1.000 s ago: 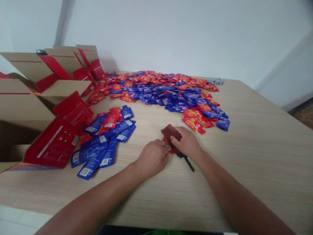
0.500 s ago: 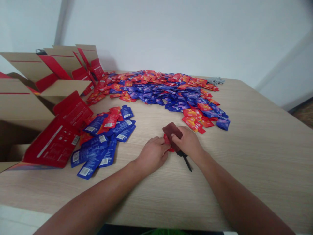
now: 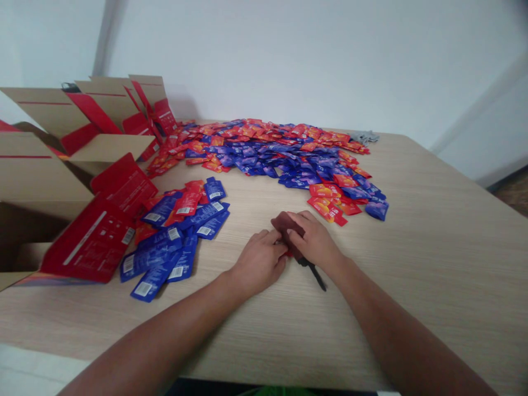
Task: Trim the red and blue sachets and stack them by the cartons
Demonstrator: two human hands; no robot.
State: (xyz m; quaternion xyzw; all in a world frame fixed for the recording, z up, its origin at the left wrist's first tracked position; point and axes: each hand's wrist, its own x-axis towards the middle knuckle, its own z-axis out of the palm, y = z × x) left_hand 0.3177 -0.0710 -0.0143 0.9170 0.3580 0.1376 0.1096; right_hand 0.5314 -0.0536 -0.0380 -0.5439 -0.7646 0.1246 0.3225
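My right hand is closed around a dark red-brown flat tool with a black end and a thin black stem pointing down toward me. Beneath this tool, a red sachet shows only as a small edge; the rest is covered. My left hand pinches the sachet against the table, its fingertips touching the tool's left side. To the left of that hand lies a loose heap of blue and red sachets, most with white barcode labels facing up.
A wide pile of red and blue sachets stretches along the back of the wooden table. Open cardboard boxes with raised flaps crowd the left side. Something grey and crumpled lies at the back right, near the white wall.
The tool in my right hand has tipped and moved slightly down onto the red sachet, covering more of it. My left hand stays almost in place.
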